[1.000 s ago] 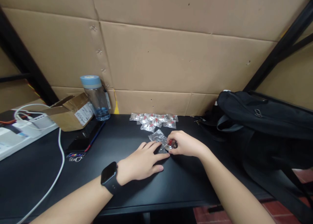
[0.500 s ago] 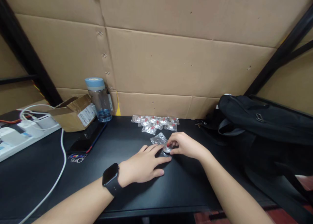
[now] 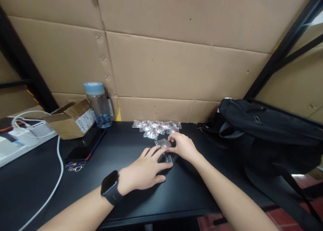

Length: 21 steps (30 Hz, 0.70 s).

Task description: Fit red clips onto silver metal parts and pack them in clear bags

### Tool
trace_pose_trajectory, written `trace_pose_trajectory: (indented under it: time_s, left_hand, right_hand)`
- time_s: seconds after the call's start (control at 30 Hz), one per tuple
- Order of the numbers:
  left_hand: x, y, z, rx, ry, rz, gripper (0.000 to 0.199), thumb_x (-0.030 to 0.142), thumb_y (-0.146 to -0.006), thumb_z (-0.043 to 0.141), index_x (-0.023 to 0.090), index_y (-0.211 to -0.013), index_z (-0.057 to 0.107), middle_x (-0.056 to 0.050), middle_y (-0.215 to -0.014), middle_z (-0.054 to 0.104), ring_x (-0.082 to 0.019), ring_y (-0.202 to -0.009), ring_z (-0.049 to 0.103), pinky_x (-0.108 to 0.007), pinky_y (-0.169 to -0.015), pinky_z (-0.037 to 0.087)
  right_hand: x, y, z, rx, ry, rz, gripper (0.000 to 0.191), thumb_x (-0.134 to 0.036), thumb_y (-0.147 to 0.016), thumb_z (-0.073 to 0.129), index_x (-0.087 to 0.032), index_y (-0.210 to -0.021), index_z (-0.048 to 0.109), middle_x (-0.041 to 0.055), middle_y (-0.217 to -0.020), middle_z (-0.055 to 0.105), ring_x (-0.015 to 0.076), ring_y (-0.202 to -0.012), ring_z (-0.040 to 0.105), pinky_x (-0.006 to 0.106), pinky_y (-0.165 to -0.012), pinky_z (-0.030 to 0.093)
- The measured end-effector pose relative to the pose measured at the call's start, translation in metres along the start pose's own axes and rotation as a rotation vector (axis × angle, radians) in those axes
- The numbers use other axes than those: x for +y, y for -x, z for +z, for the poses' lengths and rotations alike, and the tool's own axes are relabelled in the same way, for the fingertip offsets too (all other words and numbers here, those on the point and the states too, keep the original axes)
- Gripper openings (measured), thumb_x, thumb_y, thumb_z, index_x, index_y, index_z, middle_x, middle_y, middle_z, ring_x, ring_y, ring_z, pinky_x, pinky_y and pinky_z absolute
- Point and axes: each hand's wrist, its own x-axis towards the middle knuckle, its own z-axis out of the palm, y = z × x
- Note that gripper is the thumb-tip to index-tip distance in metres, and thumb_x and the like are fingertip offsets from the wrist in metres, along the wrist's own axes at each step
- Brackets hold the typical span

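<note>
A small silver disc with a red centre (image 3: 165,145) lies in a clear plastic bag (image 3: 170,157) on the black table. My left hand (image 3: 146,167) is spread flat, its fingertips pressing on the bag beside the disc. From the right, my right hand (image 3: 183,146) has its thumb and curled fingers around the disc's edge; the exact contact is partly hidden. Just beyond them sits a group of similar bagged silver discs (image 3: 156,126) with red centres.
On the left are a water bottle (image 3: 97,105), an opened cardboard box (image 3: 68,123), a dark phone (image 3: 85,147), keys (image 3: 75,166), a power strip (image 3: 30,137) and a white cable (image 3: 59,177). A black backpack (image 3: 267,133) occupies the right. Cardboard (image 3: 156,73) lines the back.
The disc and my right hand have moved slightly away from me, further up the bag. My left hand stays spread on the bag. The whole view has shifted a little.
</note>
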Motion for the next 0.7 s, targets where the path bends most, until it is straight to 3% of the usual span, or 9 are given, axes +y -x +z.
trace_pose_trajectory:
  time_s: [0.17, 0.27, 0.33, 0.43, 0.5, 0.57, 0.7]
  left_hand:
    - [-0.001, 0.001, -0.008, 0.013, 0.013, 0.021, 0.049, 0.04, -0.088, 0.065, 0.046, -0.136, 0.054, -0.003, -0.155, 0.035, -0.039, -0.143, 0.028, -0.058, -0.111, 0.031]
    - [-0.003, 0.001, -0.018, 0.028, 0.033, 0.028, 0.041, 0.038, -0.09, 0.062, 0.043, -0.131, 0.057, -0.003, -0.144, 0.046, -0.034, -0.135, 0.038, -0.052, -0.107, 0.036]
    - [-0.005, -0.001, -0.023, 0.068, 0.063, 0.011, 0.046, 0.033, -0.089, 0.062, 0.039, -0.133, 0.052, -0.005, -0.138, 0.049, -0.03, -0.126, 0.047, -0.046, -0.103, 0.041]
    - [-0.01, -0.009, -0.021, 0.177, 0.073, -0.068, 0.055, 0.025, -0.085, 0.065, 0.03, -0.136, 0.045, -0.007, -0.132, 0.052, -0.027, -0.116, 0.052, -0.041, -0.098, 0.043]
    - [-0.014, -0.016, -0.015, 0.237, 0.05, -0.121, 0.045, 0.023, -0.084, 0.065, 0.026, -0.127, 0.051, -0.006, -0.123, 0.057, -0.026, -0.113, 0.054, -0.039, -0.096, 0.042]
    - [-0.018, -0.021, -0.008, 0.271, 0.044, -0.157, 0.027, 0.026, -0.086, 0.066, 0.024, -0.112, 0.058, -0.005, -0.112, 0.062, -0.025, -0.108, 0.057, -0.037, -0.092, 0.042]
    - [-0.022, -0.026, -0.005, 0.297, 0.138, -0.205, 0.009, 0.031, -0.092, 0.059, 0.023, -0.093, 0.063, -0.002, -0.096, 0.068, -0.021, -0.097, 0.062, -0.034, -0.087, 0.042]
  right_hand:
    - [0.003, -0.003, 0.006, 0.04, -0.021, 0.016, 0.029, -0.032, -0.073, 0.082, -0.026, -0.096, 0.065, -0.0011, -0.094, 0.067, 0.0168, -0.084, 0.061, 0.025, -0.066, 0.039]
    - [0.01, -0.004, -0.004, -0.108, -0.16, -0.165, 0.034, -0.036, -0.076, 0.08, -0.024, -0.105, 0.067, 0.0022, -0.099, 0.066, 0.0172, -0.084, 0.061, 0.026, -0.07, 0.045]
    - [0.017, -0.003, -0.014, -0.189, -0.281, -0.271, 0.023, -0.036, -0.088, 0.067, -0.021, -0.106, 0.067, 0.0042, -0.098, 0.067, 0.0164, -0.082, 0.061, 0.027, -0.073, 0.047]
    - [0.026, -0.003, -0.024, -0.175, -0.339, -0.284, 0.019, -0.024, -0.097, 0.049, -0.019, -0.104, 0.067, 0.0048, -0.097, 0.067, 0.0147, -0.08, 0.061, 0.027, -0.076, 0.048]
    - [0.03, -0.003, -0.024, -0.208, -0.324, -0.287, 0.018, -0.018, -0.087, 0.063, -0.019, -0.105, 0.065, 0.0037, -0.098, 0.066, 0.0138, -0.077, 0.059, 0.025, -0.072, 0.048]
    - [0.03, -0.003, -0.021, -0.271, -0.329, -0.309, 0.031, -0.016, -0.074, 0.076, -0.02, -0.103, 0.066, 0.0021, -0.097, 0.065, 0.0131, -0.074, 0.058, 0.023, -0.068, 0.047]
    - [0.027, -0.005, -0.015, -0.278, -0.395, -0.346, 0.009, -0.024, -0.081, 0.072, -0.019, -0.088, 0.072, 0.0028, -0.093, 0.066, 0.0133, -0.077, 0.059, 0.024, -0.07, 0.048]
